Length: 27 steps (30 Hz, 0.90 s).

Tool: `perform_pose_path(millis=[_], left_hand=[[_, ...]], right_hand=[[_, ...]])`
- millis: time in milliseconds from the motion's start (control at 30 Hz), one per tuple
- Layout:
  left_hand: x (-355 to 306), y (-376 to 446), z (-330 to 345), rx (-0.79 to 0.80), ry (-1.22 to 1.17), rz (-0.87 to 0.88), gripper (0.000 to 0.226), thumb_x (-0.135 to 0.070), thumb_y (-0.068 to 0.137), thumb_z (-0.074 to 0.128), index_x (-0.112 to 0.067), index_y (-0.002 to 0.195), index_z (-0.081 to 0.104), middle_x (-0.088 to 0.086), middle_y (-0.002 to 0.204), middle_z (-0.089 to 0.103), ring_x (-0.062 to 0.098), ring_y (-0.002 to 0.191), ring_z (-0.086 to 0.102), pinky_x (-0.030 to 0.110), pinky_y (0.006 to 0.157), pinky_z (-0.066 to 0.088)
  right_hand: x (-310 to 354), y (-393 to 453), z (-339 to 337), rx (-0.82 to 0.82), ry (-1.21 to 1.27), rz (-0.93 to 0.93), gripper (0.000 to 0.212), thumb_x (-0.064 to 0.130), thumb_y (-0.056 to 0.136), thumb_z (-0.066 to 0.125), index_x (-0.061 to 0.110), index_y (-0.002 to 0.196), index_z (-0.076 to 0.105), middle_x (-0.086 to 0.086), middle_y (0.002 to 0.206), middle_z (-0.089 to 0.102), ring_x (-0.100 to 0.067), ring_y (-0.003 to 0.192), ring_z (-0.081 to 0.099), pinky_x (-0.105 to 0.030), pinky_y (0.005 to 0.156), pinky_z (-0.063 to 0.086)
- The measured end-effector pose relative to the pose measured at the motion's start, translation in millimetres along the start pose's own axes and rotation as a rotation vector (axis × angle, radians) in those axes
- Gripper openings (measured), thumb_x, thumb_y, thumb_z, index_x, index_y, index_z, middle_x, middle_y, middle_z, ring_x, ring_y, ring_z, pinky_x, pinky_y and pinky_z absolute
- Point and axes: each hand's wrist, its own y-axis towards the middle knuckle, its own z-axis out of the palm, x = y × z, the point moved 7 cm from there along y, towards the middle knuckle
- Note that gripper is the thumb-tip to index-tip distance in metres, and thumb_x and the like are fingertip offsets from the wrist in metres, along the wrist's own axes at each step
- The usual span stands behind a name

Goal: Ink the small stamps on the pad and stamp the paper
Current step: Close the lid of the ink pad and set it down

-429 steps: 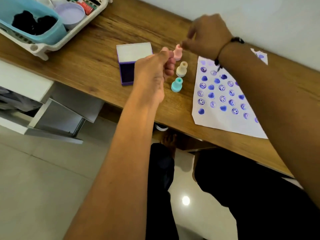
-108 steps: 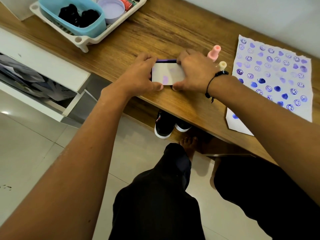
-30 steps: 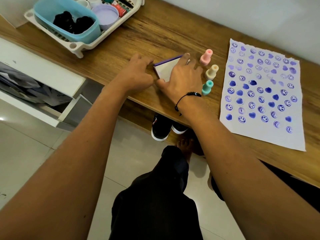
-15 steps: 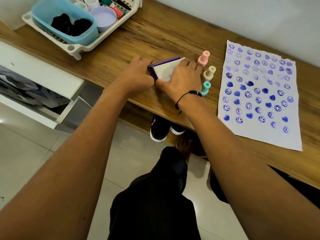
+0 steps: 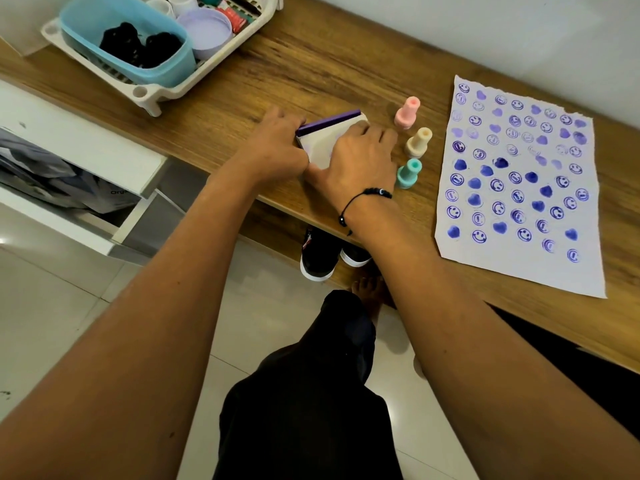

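The purple ink pad (image 5: 323,133) with its white lid lies on the wooden desk (image 5: 311,64). My left hand (image 5: 277,147) grips its left side. My right hand (image 5: 360,157) lies flat over the lid, fingers on its right edge. The lid is nearly down, with a purple strip showing along the back. Three small stamps stand upright in a row just right of my right hand: pink (image 5: 407,112), cream (image 5: 419,142) and teal (image 5: 408,173). The white paper (image 5: 519,271), covered with several purple smileys and hearts, lies further right.
A white rack (image 5: 152,98) at the back left holds a blue tub (image 5: 138,46) with dark items and a lilac bowl (image 5: 207,27). An open white drawer (image 5: 86,188) sticks out under the desk at left. Shoes (image 5: 322,254) stand under the desk edge.
Over the last second the lid has been pressed lower onto the pad between both hands. The stamps and paper have not moved.
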Motion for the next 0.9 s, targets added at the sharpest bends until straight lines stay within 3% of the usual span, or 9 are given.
perform_pose_path(millis=[200, 467, 767, 900], left_hand=[[-1.5, -0.8, 0.1, -0.008, 0.018, -0.009, 0.062, -0.003, 0.081, 0.049, -0.011, 0.141, 0.032, 0.011, 0.146, 0.027, 0.028, 0.134, 0.031, 0.033, 0.104, 0.031], [-1.7, -1.4, 1.4, -0.007, 0.013, -0.017, 0.059, -0.01, 0.083, 0.054, -0.01, 0.139, 0.035, 0.012, 0.144, 0.028, 0.029, 0.131, 0.032, 0.026, 0.087, 0.029], [0.6, -2.2, 0.0, -0.027, -0.022, -0.038, 0.057, -0.004, 0.083, 0.049, -0.011, 0.139, 0.036, 0.011, 0.143, 0.029, 0.027, 0.13, 0.034, 0.025, 0.088, 0.029], [2.0, -2.8, -0.5, -0.026, -0.024, -0.04, 0.062, -0.003, 0.081, 0.047, -0.012, 0.141, 0.033, 0.01, 0.145, 0.027, 0.027, 0.132, 0.032, 0.031, 0.101, 0.033]], right_hand=[[-4.0, 8.1, -2.8, -0.001, 0.031, 0.031, 0.091, 0.063, 0.071, 0.061, -0.002, 0.13, 0.037, -0.019, 0.132, 0.045, -0.032, 0.124, 0.036, -0.036, 0.098, 0.038], [-1.0, 6.2, 1.8, 0.012, 0.074, 0.012, 0.079, 0.055, 0.076, 0.062, 0.001, 0.128, 0.038, -0.02, 0.131, 0.043, -0.032, 0.124, 0.035, -0.036, 0.098, 0.038], [-1.3, 0.2, 1.7, -0.048, 0.071, -0.003, 0.082, 0.054, 0.072, 0.066, 0.004, 0.13, 0.037, -0.02, 0.135, 0.038, -0.033, 0.125, 0.033, -0.037, 0.1, 0.038], [-5.6, 2.4, 1.5, -0.044, 0.089, 0.019, 0.081, 0.048, 0.072, 0.068, 0.004, 0.132, 0.035, -0.02, 0.137, 0.036, -0.034, 0.127, 0.031, -0.036, 0.101, 0.037]])
